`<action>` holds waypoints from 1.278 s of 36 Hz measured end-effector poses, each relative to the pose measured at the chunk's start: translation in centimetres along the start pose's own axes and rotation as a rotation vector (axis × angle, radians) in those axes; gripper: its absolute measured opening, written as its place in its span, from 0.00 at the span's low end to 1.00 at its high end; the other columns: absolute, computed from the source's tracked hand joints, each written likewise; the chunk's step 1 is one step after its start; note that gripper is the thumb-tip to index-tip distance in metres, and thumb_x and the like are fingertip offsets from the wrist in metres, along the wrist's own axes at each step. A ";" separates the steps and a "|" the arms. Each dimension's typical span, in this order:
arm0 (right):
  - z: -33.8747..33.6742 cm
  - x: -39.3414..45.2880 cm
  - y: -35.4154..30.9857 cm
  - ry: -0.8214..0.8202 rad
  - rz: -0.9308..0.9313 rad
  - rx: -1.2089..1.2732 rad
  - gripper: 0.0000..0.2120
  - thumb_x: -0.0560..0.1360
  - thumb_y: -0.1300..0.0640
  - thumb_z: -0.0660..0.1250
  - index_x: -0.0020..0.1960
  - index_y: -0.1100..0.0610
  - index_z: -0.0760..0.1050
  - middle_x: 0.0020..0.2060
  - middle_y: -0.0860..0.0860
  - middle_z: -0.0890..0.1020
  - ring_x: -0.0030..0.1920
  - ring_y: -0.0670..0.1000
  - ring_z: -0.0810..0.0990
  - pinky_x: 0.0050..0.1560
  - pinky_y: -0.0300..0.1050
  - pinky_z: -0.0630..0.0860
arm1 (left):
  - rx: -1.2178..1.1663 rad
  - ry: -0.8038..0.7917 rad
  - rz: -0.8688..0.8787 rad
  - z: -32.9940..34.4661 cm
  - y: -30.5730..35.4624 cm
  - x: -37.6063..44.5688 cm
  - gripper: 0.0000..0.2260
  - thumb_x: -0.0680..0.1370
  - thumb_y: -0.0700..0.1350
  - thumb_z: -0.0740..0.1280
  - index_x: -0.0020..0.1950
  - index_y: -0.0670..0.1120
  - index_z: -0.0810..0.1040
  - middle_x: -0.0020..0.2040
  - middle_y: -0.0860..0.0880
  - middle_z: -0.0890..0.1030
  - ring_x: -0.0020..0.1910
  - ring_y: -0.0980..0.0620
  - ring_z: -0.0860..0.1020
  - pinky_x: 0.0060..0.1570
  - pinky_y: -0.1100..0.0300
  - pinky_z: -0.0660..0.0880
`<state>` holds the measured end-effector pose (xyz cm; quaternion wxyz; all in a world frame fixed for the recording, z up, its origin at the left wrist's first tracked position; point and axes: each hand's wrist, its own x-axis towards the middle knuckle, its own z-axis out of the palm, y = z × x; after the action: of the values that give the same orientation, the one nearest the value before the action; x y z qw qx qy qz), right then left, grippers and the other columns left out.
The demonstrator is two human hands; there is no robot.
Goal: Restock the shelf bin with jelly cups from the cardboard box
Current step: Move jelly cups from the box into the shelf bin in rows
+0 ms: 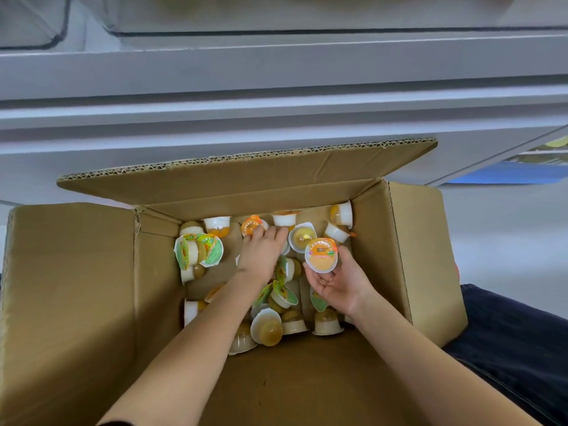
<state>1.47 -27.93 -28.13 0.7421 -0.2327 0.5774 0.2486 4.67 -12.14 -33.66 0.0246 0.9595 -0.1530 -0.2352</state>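
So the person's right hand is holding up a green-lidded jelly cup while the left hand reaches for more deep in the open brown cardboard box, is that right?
Not quite: in the head view the small plastic jelly cup held by the right hand has an orange lid, not green. The left hand does reach among the cups inside the open brown cardboard box.

Grey metal shelf ledges (pixel 276 72) run in horizontal bands across the upper view — pale, smooth and slightly blurred. At the far right a blue panel (pixel 504 175) shows behind a slanted grey rail (pixel 498 155), with a yellow-green patch (pixel 556 142) above it. Dark navy fabric (pixel 507 339) fills the lower right corner.
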 end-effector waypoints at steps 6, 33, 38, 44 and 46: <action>0.1 -0.6 -0.2 -0.016 -0.009 0.001 0.20 0.77 0.46 0.66 0.58 0.62 0.76 0.53 0.59 0.82 0.55 0.55 0.81 0.54 0.48 0.79 | -0.180 0.058 -0.002 -0.6 -1.4 -0.5 0.22 0.73 0.48 0.68 0.64 0.48 0.67 0.62 0.48 0.74 0.64 0.45 0.69 0.58 0.52 0.66; 9.7 -28.5 -3.7 -0.462 -1.150 -1.060 0.12 0.73 0.61 0.71 0.53 0.57 0.72 0.44 0.51 0.84 0.41 0.51 0.81 0.45 0.44 0.77 | -2.154 -0.317 -0.005 -30.7 1.7 -14.6 0.15 0.81 0.44 0.56 0.64 0.37 0.70 0.60 0.33 0.76 0.52 0.35 0.78 0.44 0.55 0.81; 9.1 -31.8 -3.3 -0.588 -1.244 -1.018 0.12 0.73 0.65 0.69 0.54 0.57 0.71 0.47 0.54 0.83 0.41 0.47 0.84 0.40 0.39 0.79 | -2.189 -0.415 0.183 -33.6 1.6 -17.5 0.25 0.73 0.45 0.70 0.67 0.36 0.70 0.63 0.31 0.74 0.60 0.29 0.74 0.53 0.53 0.77; 10.0 -33.7 -3.2 -0.701 -1.335 -1.028 0.17 0.74 0.68 0.67 0.61 0.56 0.75 0.54 0.51 0.79 0.48 0.45 0.83 0.42 0.36 0.78 | -2.057 -0.272 0.244 -35.5 2.4 -17.8 0.18 0.71 0.41 0.66 0.61 0.38 0.74 0.53 0.36 0.81 0.50 0.39 0.82 0.49 0.57 0.78; 10.3 -34.0 -3.7 -0.721 -1.344 -1.064 0.18 0.74 0.68 0.68 0.62 0.57 0.74 0.56 0.52 0.79 0.49 0.46 0.82 0.44 0.36 0.78 | -2.064 -0.230 0.228 -35.9 2.6 -17.7 0.18 0.70 0.44 0.66 0.59 0.40 0.75 0.50 0.37 0.82 0.46 0.42 0.83 0.45 0.58 0.80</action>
<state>4.37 -27.65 7.47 0.6605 -0.7367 -0.1340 0.0556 5.45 -10.10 6.36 0.8397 0.4240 0.0311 -0.3378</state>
